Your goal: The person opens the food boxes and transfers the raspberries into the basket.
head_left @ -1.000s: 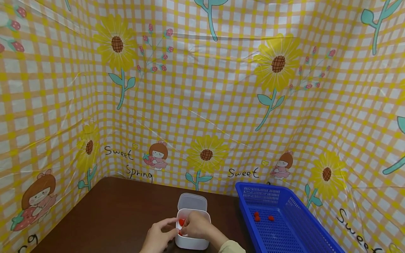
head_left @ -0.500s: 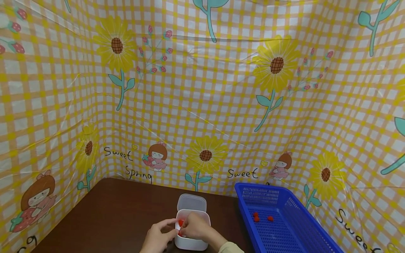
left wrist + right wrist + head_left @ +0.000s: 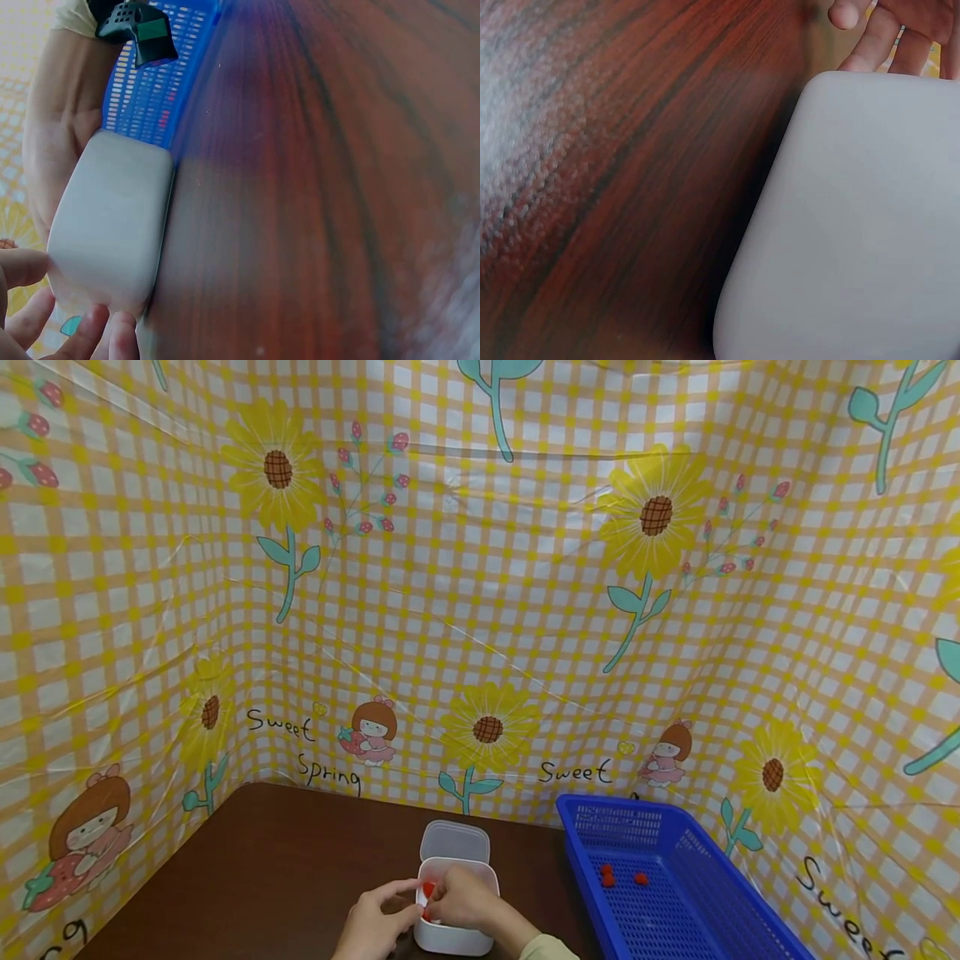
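A small white box stands on the dark table, its translucent lid tipped open behind it. My left hand rests its fingertips against the box's left wall near the rim. In the left wrist view, several of its fingertips touch the end of the box. My right hand reaches down into the box with bent fingers. It appears to pinch a small red piece, mostly covered by the fingertips. Another red piece shows inside by the left wall. The right part of the interior is hidden under the right hand.
A blue perforated plastic basket stands to the right, with red pieces near its left side and one more beside them. The dark wood-grain table is enclosed by a checked, sunflower-printed cloth.
The hands and box stay almost in place. The whole view shifts slightly. The red pieces in the basket have not moved.
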A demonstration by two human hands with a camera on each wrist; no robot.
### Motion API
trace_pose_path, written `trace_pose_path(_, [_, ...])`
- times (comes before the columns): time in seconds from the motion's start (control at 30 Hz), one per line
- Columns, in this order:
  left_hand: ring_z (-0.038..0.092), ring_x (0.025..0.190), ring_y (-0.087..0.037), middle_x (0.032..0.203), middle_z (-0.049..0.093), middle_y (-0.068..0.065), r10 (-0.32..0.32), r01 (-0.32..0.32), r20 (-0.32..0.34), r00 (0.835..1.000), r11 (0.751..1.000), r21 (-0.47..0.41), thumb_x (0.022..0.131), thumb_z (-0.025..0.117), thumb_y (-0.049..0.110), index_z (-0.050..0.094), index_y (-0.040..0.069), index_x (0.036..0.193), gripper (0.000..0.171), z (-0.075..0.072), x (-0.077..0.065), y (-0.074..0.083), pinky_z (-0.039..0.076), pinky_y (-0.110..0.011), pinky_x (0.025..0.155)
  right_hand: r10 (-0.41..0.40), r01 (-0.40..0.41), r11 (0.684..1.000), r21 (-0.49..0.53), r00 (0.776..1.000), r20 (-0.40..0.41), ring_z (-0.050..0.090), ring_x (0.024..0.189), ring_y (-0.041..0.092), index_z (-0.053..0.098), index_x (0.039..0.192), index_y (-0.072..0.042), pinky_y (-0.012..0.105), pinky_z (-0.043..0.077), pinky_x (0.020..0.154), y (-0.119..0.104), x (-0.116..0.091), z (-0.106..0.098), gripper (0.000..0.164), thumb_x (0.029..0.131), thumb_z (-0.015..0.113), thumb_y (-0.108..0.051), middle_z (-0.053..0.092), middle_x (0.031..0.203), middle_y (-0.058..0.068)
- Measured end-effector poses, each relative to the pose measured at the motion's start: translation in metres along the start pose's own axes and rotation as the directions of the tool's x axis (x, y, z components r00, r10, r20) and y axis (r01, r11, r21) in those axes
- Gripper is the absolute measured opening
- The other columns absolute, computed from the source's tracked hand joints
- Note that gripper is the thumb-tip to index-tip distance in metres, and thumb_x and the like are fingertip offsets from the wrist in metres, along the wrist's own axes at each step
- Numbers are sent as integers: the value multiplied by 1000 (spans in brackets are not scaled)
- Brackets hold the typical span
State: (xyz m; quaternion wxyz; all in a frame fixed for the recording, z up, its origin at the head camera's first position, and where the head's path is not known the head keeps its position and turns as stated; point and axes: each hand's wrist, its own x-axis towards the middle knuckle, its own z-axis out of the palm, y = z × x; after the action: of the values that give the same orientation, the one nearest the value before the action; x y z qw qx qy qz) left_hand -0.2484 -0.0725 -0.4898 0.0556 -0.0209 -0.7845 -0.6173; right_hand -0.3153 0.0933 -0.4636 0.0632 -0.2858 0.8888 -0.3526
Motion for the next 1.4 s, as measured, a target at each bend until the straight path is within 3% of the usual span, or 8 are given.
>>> trace_pose_path(0.33, [51,53,-9,85,69,0,7,-7,0,1000,1000,5,85,76,21,71,8,124,41,0,0,1,42,-25,47,0,0,1000,2,1000,14,39,47,2,73,59,-3,18,27,45,-2,-1,-1,15,74,75,-3,47,47,-15])
trace_pose_path(0.63, [59,60,-17,84,68,-1,22,-22,-3,1000,1000,18,85,76,19,70,6,124,42,1,1,-3,47,-29,49,-7,6,1000,11,1000,31,40,48,2,74,63,0,17,28,45,-1,0,-1,15,77,75,-1,49,49,-13])
trace_pose_path(0.93, [62,67,-14,88,71,-3,0,0,-9,1000,1000,8,85,75,18,70,5,123,41,1,1,-5,49,-31,54,-32,33,998,-48,999,26,36,47,1,73,63,0,17,26,45,-1,-2,-2,15,79,72,-1,44,49,-16])
trace_pose_path(1.17, [62,68,-15,89,71,-3,1,-1,-3,1000,1000,4,85,74,18,70,5,123,41,1,2,-4,50,-32,55,-42,43,999,-27,998,36,35,46,1,71,63,2,17,25,45,-1,-2,-5,14,77,68,1,43,49,-15])
trace_pose_path(1.3, [62,69,-15,89,71,-4,3,-3,1,1000,1000,-3,86,74,18,70,5,124,40,0,2,-3,50,-32,54,-26,27,999,-31,999,40,39,48,2,71,64,1,18,29,47,0,0,-7,15,79,68,-2,48,51,-13])
trace_pose_path(1.4, [62,69,-16,90,71,-4,1,-1,3,1000,1000,-2,86,74,18,70,6,124,40,1,2,-4,50,-32,54,-15,15,1000,-7,999,40,45,53,3,74,68,1,18,34,49,1,2,-10,14,82,71,-3,62,58,-5])
